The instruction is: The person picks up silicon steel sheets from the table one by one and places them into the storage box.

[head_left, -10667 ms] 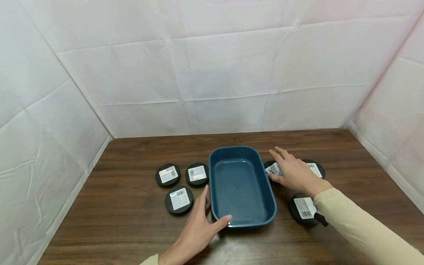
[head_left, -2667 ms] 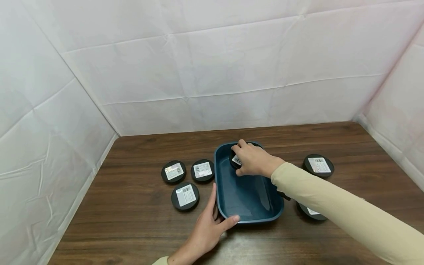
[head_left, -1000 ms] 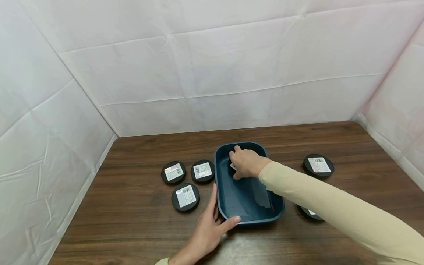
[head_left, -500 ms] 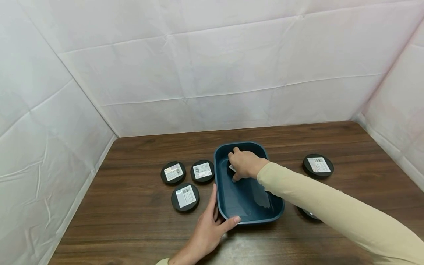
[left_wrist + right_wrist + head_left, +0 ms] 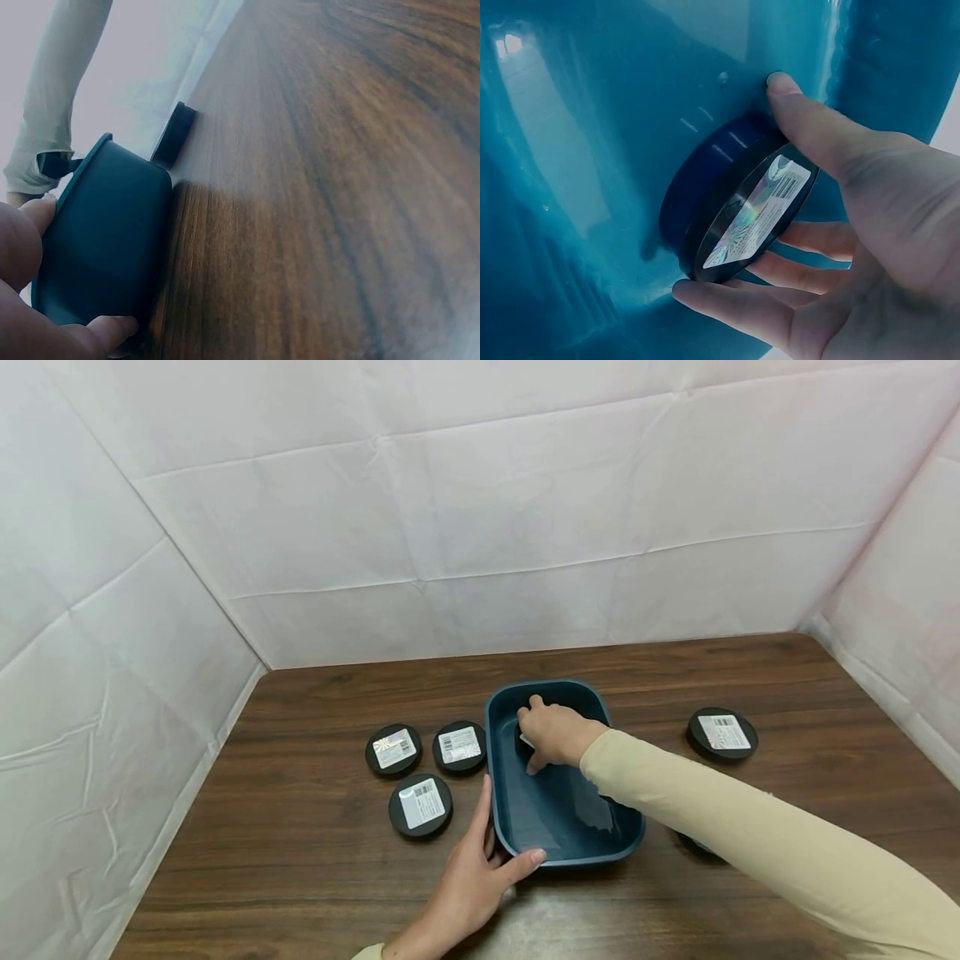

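Observation:
My right hand (image 5: 558, 732) is down inside a deep blue plastic tray (image 5: 570, 835), near its far left corner. In the right wrist view, that hand holds a flat round black jar (image 5: 761, 214) by its edge. The thumb lies at one side and the fingers at the other, with a white barcode label between. The jar is tilted in that view, close over the tray floor. From the head view the hand mostly hides it. My left hand (image 5: 468, 885) grips the tray's near left corner, thumb on the rim and fingers along the outer wall.
Left of the tray, three more labelled black jars lie on the wooden table: a far one (image 5: 393, 750), one beside the tray (image 5: 459, 747) and a nearer one (image 5: 421, 807). Another jar (image 5: 722, 734) lies to the right. My right sleeve (image 5: 720, 802) mostly covers one more.
The right hand has carried a jar from the table, right of the tray, into the tray, then shifted it slightly left and nearer. Over the last second both hands barely move.

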{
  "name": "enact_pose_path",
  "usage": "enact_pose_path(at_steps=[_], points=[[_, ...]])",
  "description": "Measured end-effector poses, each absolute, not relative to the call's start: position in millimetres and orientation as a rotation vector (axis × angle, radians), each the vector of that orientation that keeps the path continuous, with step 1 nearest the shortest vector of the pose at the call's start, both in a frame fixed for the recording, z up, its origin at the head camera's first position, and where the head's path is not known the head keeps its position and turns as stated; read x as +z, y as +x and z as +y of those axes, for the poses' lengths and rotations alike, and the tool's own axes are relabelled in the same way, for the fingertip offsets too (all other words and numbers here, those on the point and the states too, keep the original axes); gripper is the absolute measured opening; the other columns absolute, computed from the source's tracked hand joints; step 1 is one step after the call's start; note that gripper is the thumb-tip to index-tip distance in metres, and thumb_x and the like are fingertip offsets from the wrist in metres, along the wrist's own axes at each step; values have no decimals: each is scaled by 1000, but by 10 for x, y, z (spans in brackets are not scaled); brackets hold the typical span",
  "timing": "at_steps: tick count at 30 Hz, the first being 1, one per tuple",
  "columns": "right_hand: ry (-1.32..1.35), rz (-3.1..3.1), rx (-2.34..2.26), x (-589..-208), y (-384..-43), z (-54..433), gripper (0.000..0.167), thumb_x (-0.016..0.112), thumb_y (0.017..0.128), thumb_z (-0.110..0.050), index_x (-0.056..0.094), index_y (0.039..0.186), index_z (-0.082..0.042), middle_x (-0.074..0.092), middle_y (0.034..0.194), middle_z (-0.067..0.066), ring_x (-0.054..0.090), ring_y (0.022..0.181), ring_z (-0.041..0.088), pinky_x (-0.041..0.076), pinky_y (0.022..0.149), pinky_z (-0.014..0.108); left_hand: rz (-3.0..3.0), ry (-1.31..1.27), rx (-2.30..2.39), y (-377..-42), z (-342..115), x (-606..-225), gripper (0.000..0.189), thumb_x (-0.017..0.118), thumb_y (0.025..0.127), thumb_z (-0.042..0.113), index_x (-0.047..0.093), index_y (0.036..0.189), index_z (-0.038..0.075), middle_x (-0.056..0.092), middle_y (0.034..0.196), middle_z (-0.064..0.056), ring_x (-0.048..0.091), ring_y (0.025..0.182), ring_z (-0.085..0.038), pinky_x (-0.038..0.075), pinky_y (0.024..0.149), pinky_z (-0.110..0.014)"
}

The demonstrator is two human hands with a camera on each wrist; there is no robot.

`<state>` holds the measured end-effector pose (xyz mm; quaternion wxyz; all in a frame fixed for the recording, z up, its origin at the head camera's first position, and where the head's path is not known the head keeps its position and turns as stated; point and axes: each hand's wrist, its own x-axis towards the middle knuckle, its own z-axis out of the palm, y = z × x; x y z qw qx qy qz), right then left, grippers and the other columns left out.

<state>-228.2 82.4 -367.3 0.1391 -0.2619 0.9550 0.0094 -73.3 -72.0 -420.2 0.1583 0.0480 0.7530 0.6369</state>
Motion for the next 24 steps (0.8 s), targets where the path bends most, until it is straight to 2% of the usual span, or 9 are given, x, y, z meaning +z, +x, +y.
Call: enact_pose_path(at_steps=[7,16,24], points=[[-760,2749,23,-3662,-2277,809,81,85,81,-36,50,139,7,49,139,30,66,100,31,58,93,41,2160,145,1827,-736,-724,-4205,105,75,91,32,-3,162,32,6,170,-12,28,151,-36,48,110,-45],[-751,2738,5,-3654,-2279,796,79,84,81,-37,51,138,6,52,135,28,65,98,30,58,92,41,2168,148,1832,-736,-740,-4211,105,75,91,32,-3,162,30,6,170,-12,28,151,-36,47,110,-45],[-709,2720,-19,-3645,-2314,837,86,83,81,-41,46,143,6,46,142,30,62,117,39,54,100,47,2164,157,1833,-733,-724,-4224,105,75,91,33,-3,162,30,6,170,-11,28,151,-35,48,110,-43]])
